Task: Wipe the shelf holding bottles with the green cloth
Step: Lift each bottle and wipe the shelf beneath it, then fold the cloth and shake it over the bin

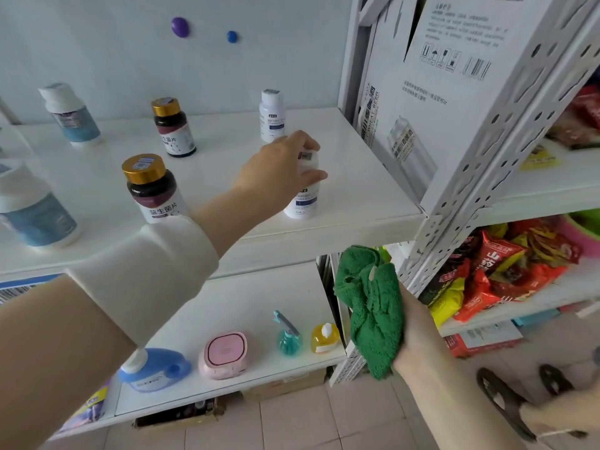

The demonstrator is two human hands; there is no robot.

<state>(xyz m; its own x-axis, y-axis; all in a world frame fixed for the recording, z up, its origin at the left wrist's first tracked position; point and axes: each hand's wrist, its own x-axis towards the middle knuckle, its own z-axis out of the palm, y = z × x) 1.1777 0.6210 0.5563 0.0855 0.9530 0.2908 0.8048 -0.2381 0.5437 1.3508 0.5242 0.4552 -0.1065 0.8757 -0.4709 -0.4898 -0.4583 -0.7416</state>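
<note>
The white shelf (354, 177) carries several bottles. My left hand (282, 170) reaches across it and grips the top of a white bottle (303, 203) standing near the shelf's front right. A second white bottle (272, 115) stands behind it. Two dark bottles with gold caps (152, 190) (173, 126) stand in the middle, and two white and blue bottles (69, 115) (31, 209) at the left. Below the shelf's front edge, at the right, my right hand (418, 332) holds the bunched green cloth (370, 303).
A white beer carton (431, 92) stands right of the shelf behind a perforated metal upright (487, 177). The lower shelf (246, 303) holds a blue jug, a pink box, a teal spray bottle and a yellow bottle. Snack packets (500, 277) fill the right-hand rack.
</note>
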